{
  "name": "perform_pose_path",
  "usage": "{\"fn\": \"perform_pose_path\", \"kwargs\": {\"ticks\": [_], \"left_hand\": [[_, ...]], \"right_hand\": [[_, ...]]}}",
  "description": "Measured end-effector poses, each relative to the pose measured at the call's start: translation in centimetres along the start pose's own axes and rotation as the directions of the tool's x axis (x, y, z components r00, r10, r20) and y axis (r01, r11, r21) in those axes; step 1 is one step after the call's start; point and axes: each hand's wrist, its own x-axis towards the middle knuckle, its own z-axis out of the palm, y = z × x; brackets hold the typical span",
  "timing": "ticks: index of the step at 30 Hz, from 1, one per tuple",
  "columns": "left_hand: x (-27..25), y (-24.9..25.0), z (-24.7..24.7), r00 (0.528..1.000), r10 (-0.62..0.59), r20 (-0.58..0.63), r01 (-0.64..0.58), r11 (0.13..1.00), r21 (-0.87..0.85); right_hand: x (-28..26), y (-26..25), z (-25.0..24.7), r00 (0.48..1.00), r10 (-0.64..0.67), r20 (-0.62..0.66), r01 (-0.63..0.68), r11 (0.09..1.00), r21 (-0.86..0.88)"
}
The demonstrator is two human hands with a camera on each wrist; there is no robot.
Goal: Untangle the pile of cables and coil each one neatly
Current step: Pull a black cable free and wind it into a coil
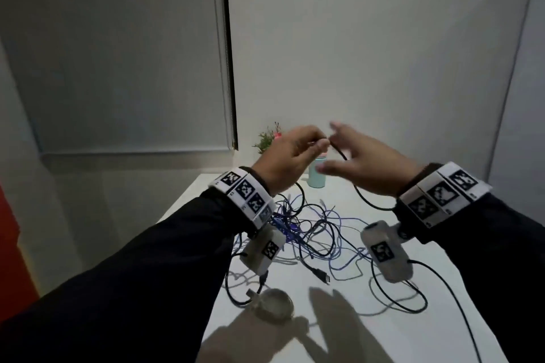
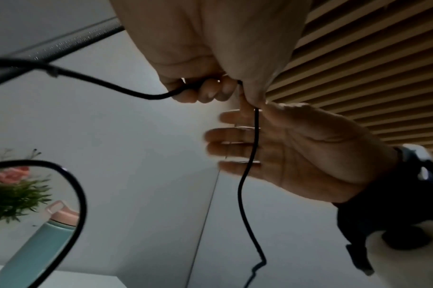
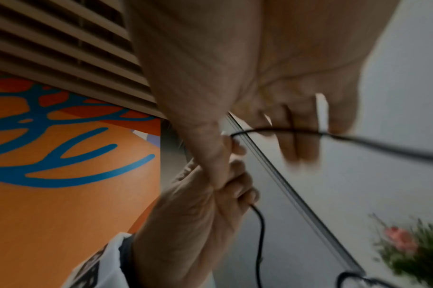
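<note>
White table (image 1: 383, 333) carries the cable tangle (image 1: 312, 233), blue and black strands sprawled mid-table under the raised hands; no readable writing anywhere, only black-and-white square markers on the wrist bands (image 1: 244, 194). Far end, a mint bottle (image 1: 317, 175) with pink lid stands before a small potted plant (image 1: 267, 138). Left hand (image 1: 290, 156) is up, fingers curled, pinching the black cable (image 1: 339, 153). Right hand (image 1: 365, 162) is just beside it, fingers spread straight, the cable running across its palm, ungripped.
</note>
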Motion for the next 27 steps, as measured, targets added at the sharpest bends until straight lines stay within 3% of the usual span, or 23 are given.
{"fn": "perform_pose_path", "kwargs": {"ticks": [1, 3, 4, 6, 8, 9, 11, 13, 15, 17, 19, 21, 22, 24, 25, 27], "left_hand": [[-0.1, 0.2, 0.3, 1.0, 0.018, 0.013, -0.018, 1.0, -0.006], [-0.4, -0.4, 0.0, 0.999, -0.012, 0.051, 0.013, 1.0, -0.026], [-0.8, -1.2, -0.5, 0.995, -0.056, 0.085, 0.055, 0.998, 0.018], [-2.2, -3.5, -1.6, 0.974, -0.166, 0.156, 0.137, 0.974, 0.181], [-3.9, -5.8, -2.4, 0.94, -0.301, 0.158, 0.262, 0.938, 0.229], [-4.5, -6.8, -2.6, 0.929, -0.346, 0.129, 0.316, 0.926, 0.208], [-4.5, -8.4, -2.8, 0.914, -0.404, 0.042, 0.391, 0.903, 0.18], [-4.0, -9.0, -2.7, 0.876, -0.479, -0.05, 0.482, 0.871, 0.091], [-3.4, -8.8, -2.6, 0.827, -0.553, -0.104, 0.52, 0.822, -0.232], [-2.8, -7.6, -3.6, 0.806, -0.583, -0.099, 0.399, 0.659, -0.637], [-1.8, -6.7, -5.9, 0.825, -0.55, -0.133, 0.228, 0.538, -0.812], [-0.5, -5.0, -7.4, 0.868, -0.461, -0.187, 0.164, 0.62, -0.767], [-0.2, -4.4, -7.5, 0.892, -0.41, -0.191, 0.168, 0.692, -0.702], [0.0, -3.2, -6.8, 0.934, -0.335, -0.125, 0.213, 0.802, -0.559], [-0.2, -2.6, -6.2, 0.948, -0.307, -0.082, 0.238, 0.856, -0.459], [-0.4, -1.9, -4.6, 0.969, -0.246, 0.025, 0.244, 0.932, -0.268]], "right_hand": [[0.0, -0.7, 0.5, 0.994, 0.015, 0.104, -0.018, 0.999, 0.03], [-0.2, -1.5, 0.3, 0.991, 0.077, 0.112, -0.105, 0.957, 0.269], [-0.3, -1.2, -0.3, 0.992, 0.119, 0.052, -0.13, 0.899, 0.419], [-0.6, -0.5, -2.6, 0.973, 0.193, -0.126, -0.047, 0.701, 0.711], [-0.6, 0.8, -5.1, 0.93, 0.248, -0.271, 0.104, 0.531, 0.841], [-0.7, 1.5, -5.7, 0.904, 0.277, -0.327, 0.149, 0.512, 0.846], [-0.4, 3.1, -5.5, 0.842, 0.342, -0.417, 0.174, 0.559, 0.811], [-0.2, 4.7, -4.3, 0.776, 0.411, -0.479, 0.073, 0.696, 0.715], [-0.3, 6.9, -3.6, 0.725, 0.467, -0.506, -0.074, 0.784, 0.617], [-0.6, 9.6, -4.0, 0.675, 0.551, -0.491, -0.222, 0.786, 0.577], [-0.4, 11.7, -4.4, 0.652, 0.615, -0.444, -0.346, 0.762, 0.547], [-0.8, 13.0, -4.8, 0.678, 0.598, -0.428, -0.484, 0.801, 0.352], [-1.1, 13.2, -4.8, 0.715, 0.565, -0.412, -0.55, 0.818, 0.168], [-1.2, 12.1, -4.5, 0.762, 0.527, -0.377, -0.574, 0.819, -0.015], [-1.1, 11.1, -4.1, 0.794, 0.466, -0.391, -0.522, 0.852, -0.047], [-0.8, 7.8, -3.3, 0.887, 0.163, -0.433, -0.263, 0.948, -0.182]]}}
